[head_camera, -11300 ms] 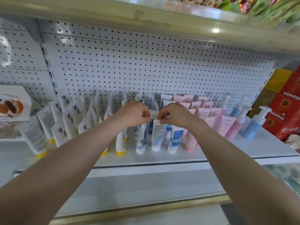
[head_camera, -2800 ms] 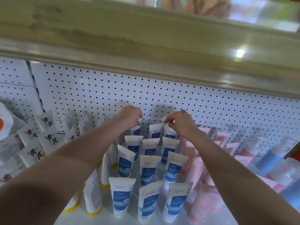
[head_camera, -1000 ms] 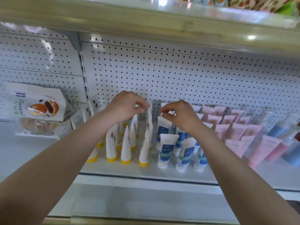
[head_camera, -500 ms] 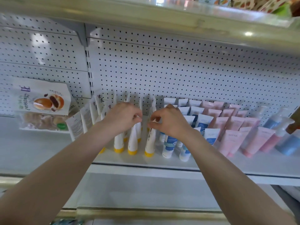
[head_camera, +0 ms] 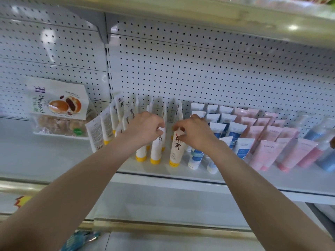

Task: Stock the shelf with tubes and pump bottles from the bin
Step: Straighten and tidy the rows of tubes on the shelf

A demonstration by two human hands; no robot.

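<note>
Several white tubes with yellow caps (head_camera: 156,151) stand cap-down in rows on the white shelf (head_camera: 199,176). My left hand (head_camera: 145,129) pinches the top of one front-row tube. My right hand (head_camera: 195,133) pinches the top of the neighbouring yellow-capped tube (head_camera: 176,149). Right of them stand white-and-blue tubes (head_camera: 194,158), then pink tubes (head_camera: 266,153), then pink and blue pump bottles (head_camera: 324,160) at the far right. The bin is out of view.
A bag of buns (head_camera: 58,109) leans on the pegboard (head_camera: 199,73) at the left, with bare shelf in front of it. The upper shelf's edge (head_camera: 217,13) overhangs close above. A blue packet (head_camera: 79,240) lies low at the bottom left.
Both hands have shifted left from the white-and-blue tubes to the yellow-capped tubes and now pinch two front-row tubes. The view has drawn back and panned left.
</note>
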